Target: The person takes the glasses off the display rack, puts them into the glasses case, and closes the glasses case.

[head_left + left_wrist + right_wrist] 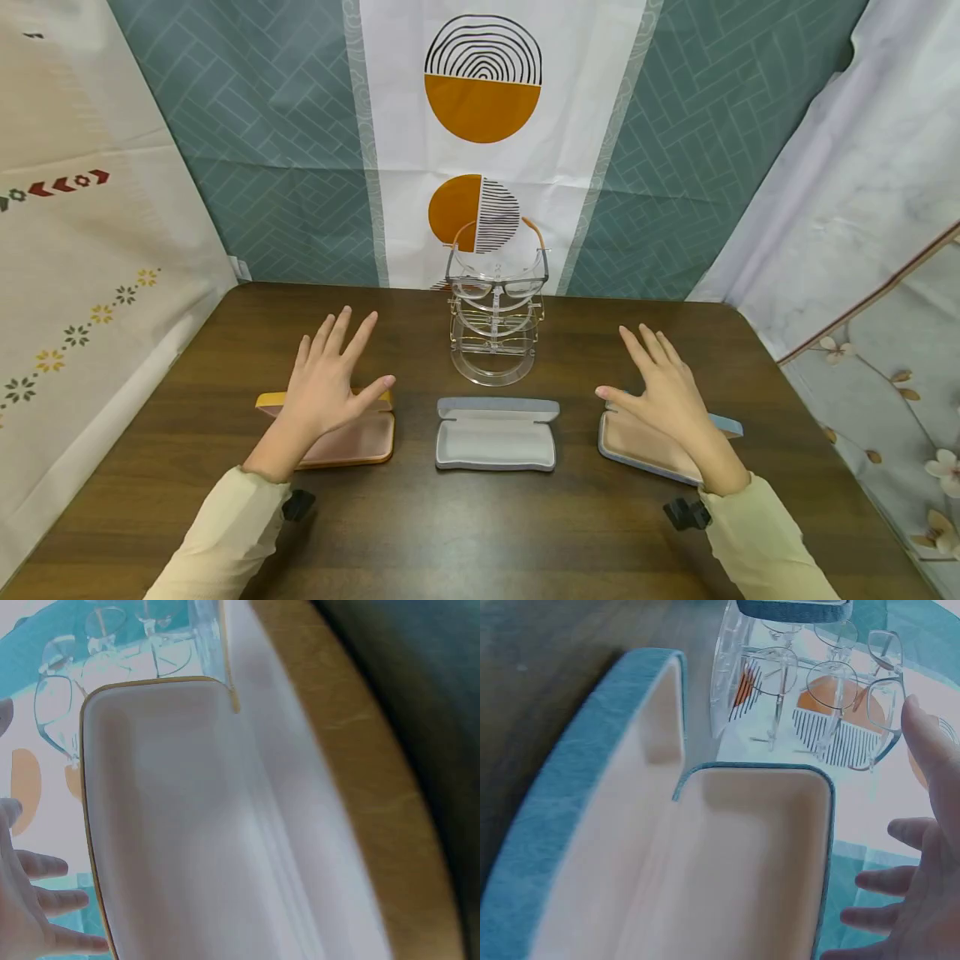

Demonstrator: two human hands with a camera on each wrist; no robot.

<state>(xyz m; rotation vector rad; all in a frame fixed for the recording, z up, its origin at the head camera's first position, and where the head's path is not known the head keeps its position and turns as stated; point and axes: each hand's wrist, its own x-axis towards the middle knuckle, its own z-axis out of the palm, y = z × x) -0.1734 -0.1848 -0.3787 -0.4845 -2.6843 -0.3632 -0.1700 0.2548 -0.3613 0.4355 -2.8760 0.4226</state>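
My left hand (326,387), fingers spread, hovers over the open yellow glasses case (360,437), whose pale lining fills the left wrist view. Over the open blue glasses case (645,442) my right hand (663,392) is held the same way, thumb pointing inward. Both hands hold nothing. Between them lies an open grey glasses case (495,442) with a light lining. Behind it stands a clear tiered display stand (491,367). Dark-framed glasses (498,288) sit on its top tier, and thin-rimmed glasses (493,343) rest on the lower tiers.
The brown wooden table (465,542) runs back to a patterned cloth (300,150) behind the stand. White cloths (825,275) hang along both sides. A small dark device (686,514) sits at each wrist, by the pale sleeves.
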